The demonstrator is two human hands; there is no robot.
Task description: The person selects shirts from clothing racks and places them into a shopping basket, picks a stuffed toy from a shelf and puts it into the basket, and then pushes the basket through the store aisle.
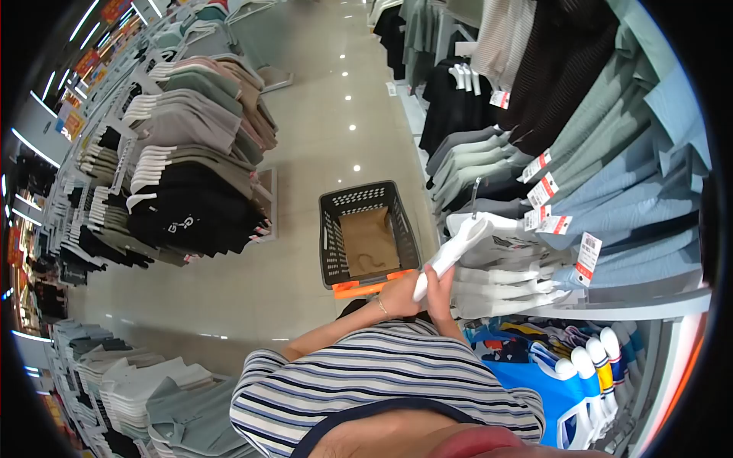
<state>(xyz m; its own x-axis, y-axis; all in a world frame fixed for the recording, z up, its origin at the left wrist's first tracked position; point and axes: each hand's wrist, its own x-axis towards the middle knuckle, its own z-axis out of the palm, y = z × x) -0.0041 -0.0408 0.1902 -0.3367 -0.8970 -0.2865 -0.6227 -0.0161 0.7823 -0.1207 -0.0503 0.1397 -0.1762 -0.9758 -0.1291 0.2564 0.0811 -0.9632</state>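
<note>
The white hanger (458, 246) lies in front of the person's body, and its long axis runs aslant: the lower end sits between the two hands, while the upper end points away and to the right, toward the rack of hanging clothes. The right hand (440, 291) is the nearer to that rack; it closes around the lower part of the hanger, fingers reaching up along its side. The left hand (399, 295) meets the same end from the left, but its fingertips are hidden, so I cannot tell whether it grips or merely steadies.

Just beyond the left hand stands a dark basket (329, 233) with an orange handle (357, 289) on its near side and a brown item (372, 243) inside. Right of the hanger's upper end hang light blue garments (634, 221), several with price tags (588, 256) showing.
</note>
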